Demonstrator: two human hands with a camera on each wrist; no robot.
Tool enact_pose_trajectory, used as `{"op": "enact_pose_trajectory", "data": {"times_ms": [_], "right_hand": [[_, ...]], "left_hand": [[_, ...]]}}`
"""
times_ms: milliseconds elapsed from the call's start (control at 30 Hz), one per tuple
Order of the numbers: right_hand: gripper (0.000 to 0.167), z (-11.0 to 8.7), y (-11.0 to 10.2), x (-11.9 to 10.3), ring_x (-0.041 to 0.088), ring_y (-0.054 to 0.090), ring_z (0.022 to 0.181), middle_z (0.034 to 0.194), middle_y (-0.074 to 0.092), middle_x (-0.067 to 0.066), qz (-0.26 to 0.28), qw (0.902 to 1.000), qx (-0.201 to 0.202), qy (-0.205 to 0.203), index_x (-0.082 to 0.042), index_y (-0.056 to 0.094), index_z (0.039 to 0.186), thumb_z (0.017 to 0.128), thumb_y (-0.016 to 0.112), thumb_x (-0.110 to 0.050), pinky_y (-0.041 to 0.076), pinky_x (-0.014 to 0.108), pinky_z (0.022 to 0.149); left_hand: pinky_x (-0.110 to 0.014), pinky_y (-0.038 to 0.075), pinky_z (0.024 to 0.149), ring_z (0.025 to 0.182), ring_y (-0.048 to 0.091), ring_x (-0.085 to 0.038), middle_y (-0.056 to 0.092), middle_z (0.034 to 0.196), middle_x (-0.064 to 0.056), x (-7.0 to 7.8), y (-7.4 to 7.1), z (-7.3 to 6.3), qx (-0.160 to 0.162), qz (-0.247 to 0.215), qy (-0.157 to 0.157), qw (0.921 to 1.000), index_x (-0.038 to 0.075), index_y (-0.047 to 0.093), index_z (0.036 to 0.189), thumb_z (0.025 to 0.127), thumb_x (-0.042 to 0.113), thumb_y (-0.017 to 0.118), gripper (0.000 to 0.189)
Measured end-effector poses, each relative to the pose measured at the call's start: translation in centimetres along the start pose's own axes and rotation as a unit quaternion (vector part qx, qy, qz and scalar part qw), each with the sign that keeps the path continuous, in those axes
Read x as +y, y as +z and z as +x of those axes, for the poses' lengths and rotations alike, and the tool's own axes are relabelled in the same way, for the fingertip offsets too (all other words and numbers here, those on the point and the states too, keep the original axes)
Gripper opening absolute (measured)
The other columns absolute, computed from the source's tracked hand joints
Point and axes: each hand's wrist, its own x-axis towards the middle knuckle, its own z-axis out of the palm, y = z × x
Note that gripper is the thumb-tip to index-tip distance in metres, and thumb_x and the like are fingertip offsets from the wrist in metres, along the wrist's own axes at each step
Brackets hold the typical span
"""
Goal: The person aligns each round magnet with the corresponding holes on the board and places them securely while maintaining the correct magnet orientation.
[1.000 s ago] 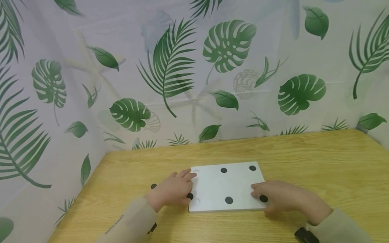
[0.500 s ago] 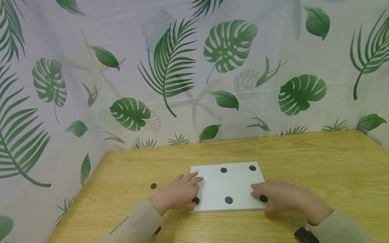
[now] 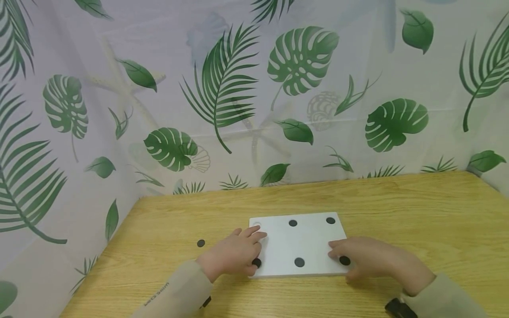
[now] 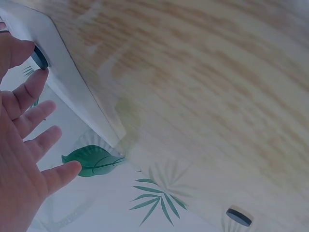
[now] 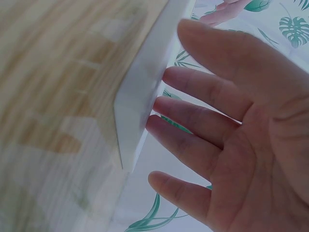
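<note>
A white rectangular board (image 3: pixel 278 243) lies on the wooden table. My left hand (image 3: pixel 236 251) is over its left end, pinching a black disc (image 4: pixel 40 58) between thumb and index finger at the near-left corner; the other fingers spread apart. My right hand (image 3: pixel 359 256) rests at the board's right end, its fairly straight fingers (image 5: pixel 193 140) touching the edge and top. Black discs sit on the board at far middle (image 3: pixel 292 223), far right (image 3: pixel 330 220), near middle (image 3: pixel 299 262) and near right (image 3: pixel 344 260). At the far-left corner shows a round hollow (image 3: pixel 257 224), partly beside my fingertips.
One loose black disc (image 3: pixel 200 243) lies on the table (image 3: pixel 159 247), left of the board and beyond my left forearm. A leaf-print cloth (image 3: pixel 254 97) hangs behind the table and along its left side.
My left hand has moved slightly right and toward me, carrying the black disc from the board's left edge onto its near-left corner. My right hand and the board have stayed put.
</note>
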Motion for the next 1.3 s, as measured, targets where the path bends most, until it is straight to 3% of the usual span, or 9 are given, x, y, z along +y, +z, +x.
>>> {"op": "enact_pose_trajectory", "data": {"times_ms": [867, 1133, 1300], "right_hand": [[0.044, 0.1, 0.6, 0.2, 0.033, 0.043, 0.114, 0.125, 0.048, 0.013, -0.007, 1.0000, 0.005, 0.000, -0.006, 0.062, 0.106, 0.065, 0.075, -0.013, 0.031, 0.046, 0.093], [0.044, 0.3, 0.6, 0.3, 0.033, 0.044, 0.113, 0.124, 0.048, 0.014, -0.006, 1.0000, 0.005, 0.000, -0.005, 0.062, 0.106, 0.065, 0.076, -0.014, 0.031, 0.046, 0.092], [0.044, 0.2, 0.6, 0.2, 0.033, 0.043, 0.113, 0.124, 0.048, 0.014, -0.003, 1.0000, 0.006, -0.001, -0.005, 0.062, 0.106, 0.065, 0.076, -0.014, 0.031, 0.046, 0.092]], "left_hand": [[-0.045, 0.029, 0.096, 0.129, 0.021, -0.022, 0.034, 0.138, -0.002, -0.2, 0.6, -0.5, 0.023, 0.008, -0.006, 0.9997, 0.015, 0.055, 0.079, 0.079, 0.033, 0.063, 0.019], [-0.045, 0.029, 0.095, 0.129, 0.022, -0.022, 0.034, 0.137, -0.003, -0.5, 0.8, -0.7, 0.027, 0.006, -0.026, 0.9993, 0.016, 0.054, 0.077, 0.079, 0.032, 0.063, 0.019], [-0.046, 0.031, 0.093, 0.127, 0.026, -0.024, 0.038, 0.134, -0.006, -1.2, 1.3, -1.0, 0.046, 0.017, -0.030, 0.9984, 0.014, 0.055, 0.078, 0.079, 0.027, 0.061, 0.014]]}}
